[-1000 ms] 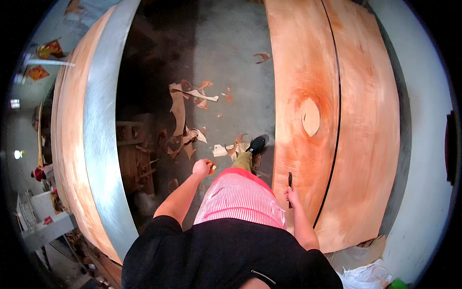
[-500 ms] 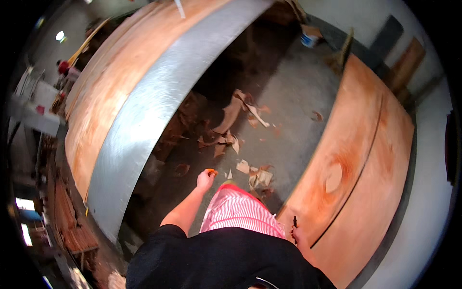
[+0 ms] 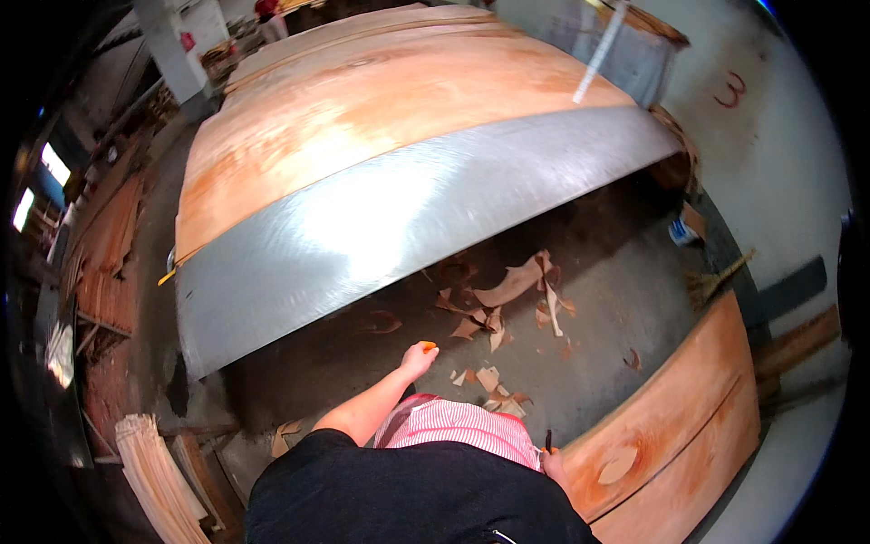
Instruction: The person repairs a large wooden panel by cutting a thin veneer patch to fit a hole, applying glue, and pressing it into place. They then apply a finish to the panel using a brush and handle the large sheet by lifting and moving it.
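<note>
My left hand [image 3: 417, 361] is closed round a small orange object [image 3: 430, 345], too small to make out, held in front of me above the floor. Low at my right side, my right hand [image 3: 554, 466] grips a thin dark tool [image 3: 547, 441] that points up; its kind I cannot make out. Beside that hand lies a reddish-brown wood veneer sheet [image 3: 666, 408] with a pale oval patch [image 3: 618, 464] and a dark lengthwise split. Ahead of my left hand stands a wide table with a shiny metal edge strip [image 3: 362, 227], topped by large veneer sheets [image 3: 381, 100].
Torn veneer scraps [image 3: 512, 281] litter the floor by the table's near edge. A hand broom [image 3: 720, 276] and a white-and-blue bucket [image 3: 686, 227] stand by the right wall. Veneer strips [image 3: 159, 471] are bundled at lower left. A person in red [image 3: 269, 18] is far off.
My view has turned left toward the metal-edged table, which now spans across in front of me. Both hands keep their grip; the veneer sheet at right sits lower in view.
</note>
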Demonstrator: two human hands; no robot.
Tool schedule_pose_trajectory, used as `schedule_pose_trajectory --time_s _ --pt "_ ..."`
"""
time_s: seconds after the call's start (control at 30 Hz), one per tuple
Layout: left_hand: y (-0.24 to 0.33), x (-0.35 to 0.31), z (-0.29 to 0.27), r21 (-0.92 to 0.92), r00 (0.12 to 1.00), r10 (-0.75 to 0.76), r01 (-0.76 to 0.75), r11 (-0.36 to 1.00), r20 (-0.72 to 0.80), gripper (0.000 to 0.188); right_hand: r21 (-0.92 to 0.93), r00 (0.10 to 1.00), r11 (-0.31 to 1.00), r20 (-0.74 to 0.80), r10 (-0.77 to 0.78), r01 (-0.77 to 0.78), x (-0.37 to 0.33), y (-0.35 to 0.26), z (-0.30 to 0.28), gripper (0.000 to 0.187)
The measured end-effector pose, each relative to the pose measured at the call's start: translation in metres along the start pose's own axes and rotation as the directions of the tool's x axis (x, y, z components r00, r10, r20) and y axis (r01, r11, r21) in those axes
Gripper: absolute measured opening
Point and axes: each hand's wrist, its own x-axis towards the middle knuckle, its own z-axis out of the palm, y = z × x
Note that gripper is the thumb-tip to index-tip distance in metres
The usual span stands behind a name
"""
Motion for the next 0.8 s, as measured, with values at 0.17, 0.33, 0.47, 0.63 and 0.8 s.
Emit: schedule_pose_trajectory --time_s 0.17,0.33,0.47,0.63,0.8 --pt "0.003 0.025 -0.076 -0.360 0.985 -0.069 0.122 0.925 0.158 0.023 -0.356 0.961 0.900 -0.020 -0.275 0.250 0.003 -0.065 0.062 0.024" --pt "0.009 0.050 -0.166 -0.437 0.988 -0.051 0.109 0.893 0.142 0.025 -0.181 0.974 0.957 0.050 -0.222 0.228 0.011 -0.171 0.116 0.017" --pt "0.004 0.066 -0.211 -0.460 0.992 -0.099 0.126 0.879 0.082 0.025 -0.015 0.960 0.973 0.165 -0.225 0.231 0.004 -0.273 0.159 0.013" --pt "0.001 0.082 -0.232 -0.522 0.985 -0.172 0.154 0.839 0.015 0.024 0.073 0.880 0.944 0.344 -0.327 0.322 0.012 -0.379 0.199 0.013" --pt "0.014 0.111 -0.248 -0.527 0.981 -0.194 0.175 0.831 0.019 0.025 0.059 0.816 0.910 0.420 -0.396 0.411 0.052 -0.488 0.234 0.011"
